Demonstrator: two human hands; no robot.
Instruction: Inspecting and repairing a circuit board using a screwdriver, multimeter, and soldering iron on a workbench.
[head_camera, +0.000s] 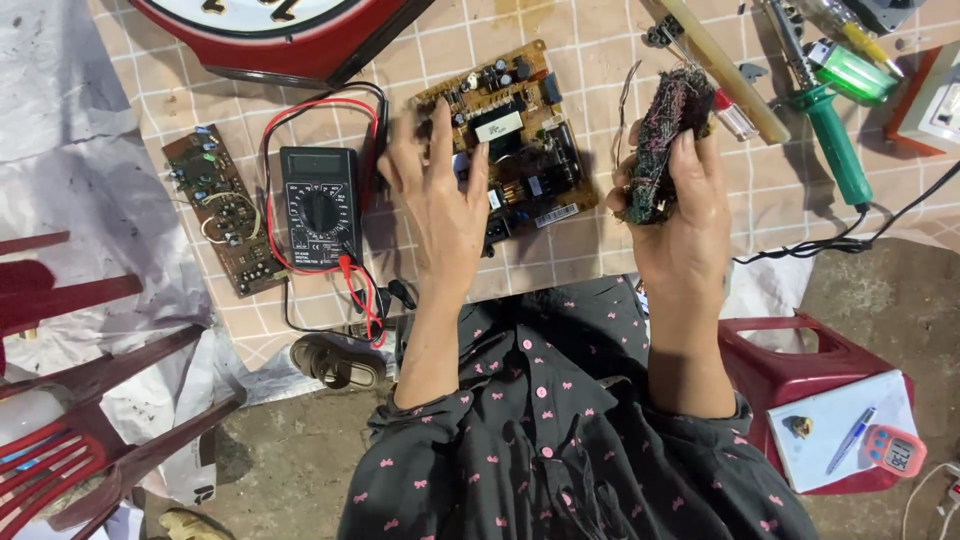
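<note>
My left hand (440, 195) hovers with fingers spread over the near left part of a brown circuit board (520, 130) full of components; whether it touches the board I cannot tell. My right hand (680, 215) is closed around a dark, tangled bundle of thin wires (665, 130), held upright just right of the board. Both forearms come out of dark sleeves with small pink bows.
A black multimeter (320, 205) with red and black leads lies left of the board, beside a narrow brown circuit board (222, 208). A green-handled soldering iron (825, 125) lies at the right. A red stool (790, 370) carries a notepad, pen and small timer. Red chairs (70, 400) stand at the left.
</note>
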